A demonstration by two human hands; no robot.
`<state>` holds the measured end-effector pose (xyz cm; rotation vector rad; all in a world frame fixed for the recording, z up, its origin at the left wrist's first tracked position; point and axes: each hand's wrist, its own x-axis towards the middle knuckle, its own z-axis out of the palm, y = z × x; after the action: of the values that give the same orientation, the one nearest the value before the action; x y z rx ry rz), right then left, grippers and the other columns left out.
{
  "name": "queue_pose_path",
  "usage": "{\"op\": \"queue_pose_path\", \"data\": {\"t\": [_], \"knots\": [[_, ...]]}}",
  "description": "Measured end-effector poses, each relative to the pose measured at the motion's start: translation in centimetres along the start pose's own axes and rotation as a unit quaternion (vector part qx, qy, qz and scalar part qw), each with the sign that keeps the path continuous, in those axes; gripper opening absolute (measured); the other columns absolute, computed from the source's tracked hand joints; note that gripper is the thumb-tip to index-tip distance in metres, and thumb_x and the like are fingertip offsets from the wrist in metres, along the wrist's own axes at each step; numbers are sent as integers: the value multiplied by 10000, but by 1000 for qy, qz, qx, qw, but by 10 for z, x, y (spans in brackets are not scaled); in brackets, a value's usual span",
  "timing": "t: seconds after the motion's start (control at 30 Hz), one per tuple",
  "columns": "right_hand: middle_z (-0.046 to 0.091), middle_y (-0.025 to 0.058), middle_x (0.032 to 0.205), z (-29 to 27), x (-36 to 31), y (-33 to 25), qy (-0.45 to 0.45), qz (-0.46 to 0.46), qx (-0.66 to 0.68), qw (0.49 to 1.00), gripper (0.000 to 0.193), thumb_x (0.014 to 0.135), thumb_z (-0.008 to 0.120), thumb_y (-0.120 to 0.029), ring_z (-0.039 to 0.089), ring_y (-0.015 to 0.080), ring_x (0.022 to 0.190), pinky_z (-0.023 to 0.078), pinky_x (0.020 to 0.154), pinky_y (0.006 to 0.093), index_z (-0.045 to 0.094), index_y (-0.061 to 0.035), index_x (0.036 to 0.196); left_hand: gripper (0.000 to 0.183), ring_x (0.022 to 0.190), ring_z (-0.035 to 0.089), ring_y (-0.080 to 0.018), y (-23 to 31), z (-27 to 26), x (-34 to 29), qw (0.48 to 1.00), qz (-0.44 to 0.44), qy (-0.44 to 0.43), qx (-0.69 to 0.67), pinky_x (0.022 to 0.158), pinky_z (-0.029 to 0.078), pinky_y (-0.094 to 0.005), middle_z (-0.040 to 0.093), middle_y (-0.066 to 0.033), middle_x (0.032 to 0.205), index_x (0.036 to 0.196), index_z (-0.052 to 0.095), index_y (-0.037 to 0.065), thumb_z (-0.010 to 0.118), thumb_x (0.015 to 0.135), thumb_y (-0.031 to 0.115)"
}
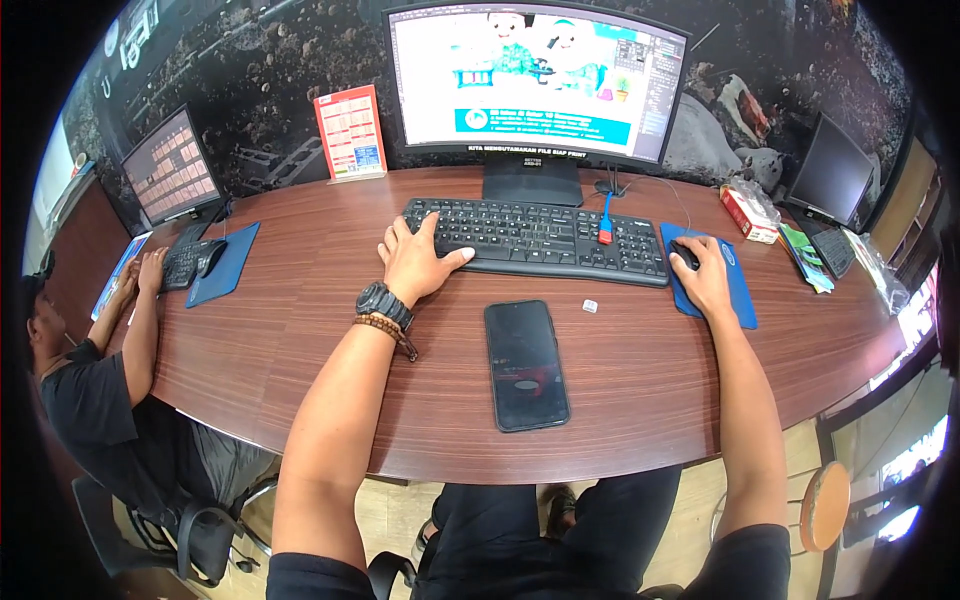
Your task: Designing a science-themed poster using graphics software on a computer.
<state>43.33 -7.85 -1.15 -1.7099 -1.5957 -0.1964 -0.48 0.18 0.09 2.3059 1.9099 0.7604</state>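
My left hand (418, 262) rests on the left end of a black keyboard (540, 240), fingers spread over the keys and thumb stretched out to the right. A dark watch and a beaded bracelet circle that wrist. On a blue mouse pad (738, 285), my right hand (706, 272) curves over a black computer mouse (686, 254), partly hiding it. A curved monitor (540, 85) behind the keyboard shows a colourful cartoon layout in an editing program. Between my forearms lies a black smartphone (527, 366), its screen dark. A small white square piece (590, 306) sits near the keyboard's front edge.
A blue cable with a red end (605, 230) lies across the keyboard. A red-and-white calendar (350, 133) stands left of the monitor. On the right are a red-and-white box (748, 212) and another monitor (832, 168). At far left, a person (110, 390) works at another keyboard.
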Motion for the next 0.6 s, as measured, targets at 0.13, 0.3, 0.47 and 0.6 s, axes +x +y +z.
{"op": "queue_pose_path", "data": {"t": [0.13, 0.3, 0.47, 0.6], "knots": [[606, 212, 1196, 0, 0, 0, 18, 4, -20, 1000, 350, 830, 698, -237, 608, 385, 1107, 491, 970, 439, 724, -57, 1129, 874, 1378, 325, -487, 1, -2, -1, 1000, -3, -1, 2, 1131, 274, -557, 362, -343, 1450, 1475, 461, 75, 745, 818, 576], [613, 199, 1194, -1, -1, -1, 24, 29, -30, 999, 360, 817, 684, -239, 609, 380, 1109, 490, 974, 440, 725, -53, 1123, 868, 1376, 328, -488, 1, -1, -1, 1000, -3, 0, 4, 1131, 276, -555, 358, -345, 1455, 1471, 465, 73, 749, 818, 569], [615, 192, 1189, -2, -1, 0, 20, 32, -27, 999, 361, 818, 674, -240, 607, 378, 1113, 488, 980, 435, 724, -55, 1123, 900, 1418, 257, -467, 0, 0, 1, 1000, -8, -11, -14, 1132, 228, -590, 334, -320, 1474, 1476, 455, 75, 748, 803, 596], [616, 191, 1184, -1, -1, -1, 22, 30, -29, 999, 356, 821, 674, -238, 607, 376, 1114, 488, 981, 434, 724, -58, 1125, 900, 1421, 252, -468, -2, 1, 1, 1000, -9, -14, -16, 1135, 221, -594, 334, -320, 1474, 1477, 455, 75, 747, 804, 596]]}}
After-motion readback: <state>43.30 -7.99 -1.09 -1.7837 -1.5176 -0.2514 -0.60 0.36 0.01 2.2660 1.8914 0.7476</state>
